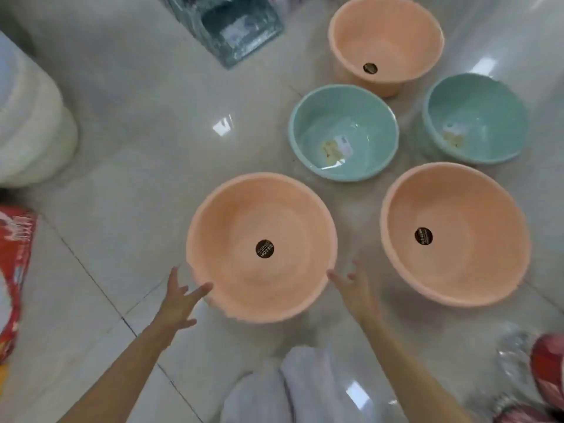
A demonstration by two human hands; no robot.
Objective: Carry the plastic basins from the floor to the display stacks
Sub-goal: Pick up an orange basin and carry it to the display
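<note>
Spread fingers (195, 293) flank peach basin (262, 247).

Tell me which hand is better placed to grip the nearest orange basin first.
Left, probably. The left hand has a fingertip at the nearest orange basin's rim. The right hand is open beside the rim, slightly apart. Both look needed to lift it.
</note>
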